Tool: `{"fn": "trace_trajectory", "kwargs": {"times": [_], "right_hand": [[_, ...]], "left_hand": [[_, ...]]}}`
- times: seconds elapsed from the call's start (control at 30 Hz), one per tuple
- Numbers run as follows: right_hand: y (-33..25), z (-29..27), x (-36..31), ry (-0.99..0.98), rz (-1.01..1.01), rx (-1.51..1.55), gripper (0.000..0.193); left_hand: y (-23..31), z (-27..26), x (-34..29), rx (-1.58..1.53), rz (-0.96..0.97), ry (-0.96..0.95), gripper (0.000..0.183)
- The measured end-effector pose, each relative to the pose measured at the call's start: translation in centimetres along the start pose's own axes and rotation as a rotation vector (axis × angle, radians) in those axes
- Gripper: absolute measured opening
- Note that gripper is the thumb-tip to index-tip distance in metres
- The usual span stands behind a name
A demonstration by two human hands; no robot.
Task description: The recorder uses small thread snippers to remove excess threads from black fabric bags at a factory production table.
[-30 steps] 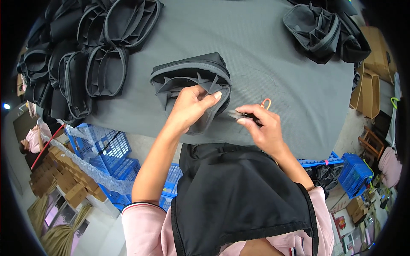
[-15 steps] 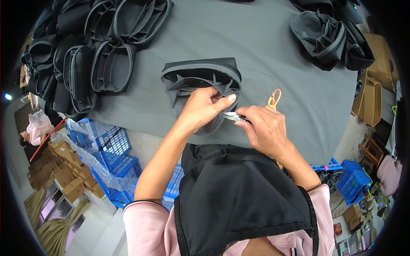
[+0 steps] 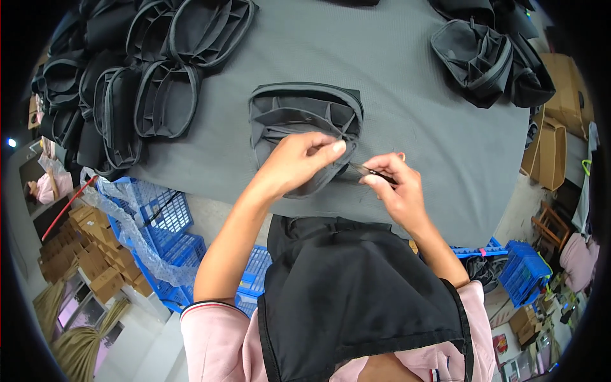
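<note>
Our left hand (image 3: 298,160) pinches the pouch (image 3: 286,116) at its right rim; just right of it, our right hand (image 3: 402,190) clasps snips (image 3: 383,177).

The opened pouch (image 3: 298,120) is matt dark cloth, its dividers thin and softly creased, its rim edged with a grey, fabric-like band. The snips (image 3: 375,172) have metal blades and a dark grip whose material cannot be told. Grey cloth, finely textured and shallowly wrinkled, covers the surface (image 3: 414,108). The pouches at the left (image 3: 168,99) look made of similar matt cloth. The apron (image 3: 369,286) is smooth black cloth with a faint sheen along its folds; the shirt (image 3: 216,337) is soft-looking pink fabric. The crates (image 3: 168,210) are smooth blue plastic, the wrap over them (image 3: 130,223) glossy clear plastic, the boxes (image 3: 105,284) matt brown cardboard
</note>
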State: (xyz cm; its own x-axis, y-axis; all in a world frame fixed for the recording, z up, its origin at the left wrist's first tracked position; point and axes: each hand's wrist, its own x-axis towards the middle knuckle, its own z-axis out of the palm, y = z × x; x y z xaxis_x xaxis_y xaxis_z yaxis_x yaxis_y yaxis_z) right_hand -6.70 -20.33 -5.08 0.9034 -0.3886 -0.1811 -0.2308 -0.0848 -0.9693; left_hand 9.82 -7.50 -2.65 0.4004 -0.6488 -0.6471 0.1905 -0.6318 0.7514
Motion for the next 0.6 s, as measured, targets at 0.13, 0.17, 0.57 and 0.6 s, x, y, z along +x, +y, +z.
{"fn": "trace_trajectory", "kwargs": {"times": [0.13,0.17,0.57,0.6], "right_hand": [[0.2,1.1,0.8,-0.011,0.153,0.219,0.028],[0.9,1.6,1.2,-0.079,0.268,0.176,0.03],[3.3,1.9,4.1,-0.257,-0.108,-0.153,0.012],[3.3,1.2,4.6,-0.363,-0.17,-0.202,0.014]], "left_hand": [[-0.5,0.7,-3.0,0.466,0.317,-0.002,0.07],[-0.7,1.4,-3.7,0.582,0.32,0.026,0.071],[-4.2,3.6,-4.7,0.49,0.398,0.576,0.027],[-4.0,3.5,-4.5,0.456,0.311,0.535,0.024]]}}
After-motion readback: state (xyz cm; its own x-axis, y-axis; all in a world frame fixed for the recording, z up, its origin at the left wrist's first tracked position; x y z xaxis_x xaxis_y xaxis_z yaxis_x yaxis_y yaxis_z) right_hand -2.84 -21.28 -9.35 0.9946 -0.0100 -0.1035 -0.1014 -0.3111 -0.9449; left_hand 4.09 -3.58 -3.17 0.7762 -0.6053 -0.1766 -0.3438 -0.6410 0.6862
